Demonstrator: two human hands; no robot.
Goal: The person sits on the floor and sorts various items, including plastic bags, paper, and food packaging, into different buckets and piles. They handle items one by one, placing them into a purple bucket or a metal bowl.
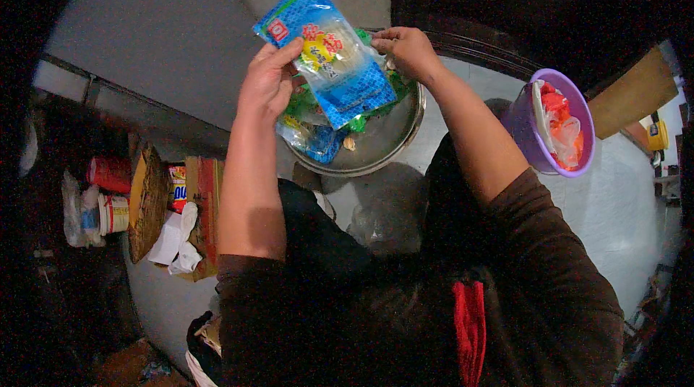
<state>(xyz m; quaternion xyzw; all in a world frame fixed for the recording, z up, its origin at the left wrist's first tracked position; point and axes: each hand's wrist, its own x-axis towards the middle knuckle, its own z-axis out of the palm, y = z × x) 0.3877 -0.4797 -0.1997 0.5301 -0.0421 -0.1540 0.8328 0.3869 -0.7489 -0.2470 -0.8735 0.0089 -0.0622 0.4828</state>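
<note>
My left hand (267, 80) grips a blue plastic food packet (355, 80) with a clear middle, printed writing and a green strip along its top; its thumb presses on the packet's front. Beside the packet's far right edge is my right hand (405, 53), its fingers bent together near green and clear plastic; whether they pinch it is hard to tell. Below both hands stands a round metal basin (387, 156). In it lie another blue packet (312, 140), green plastic packaging (303, 98) and a small beige piece (348, 143). The held packet hides much of the basin's contents.
A purple bucket (588, 143) holding red and clear plastic bags stands at the right. To the left, an open cardboard box (203, 224) contains white paper and a packet, near a white tub (114, 213) and a red container (108, 174). A large pale panel (146, 34) borders the basin.
</note>
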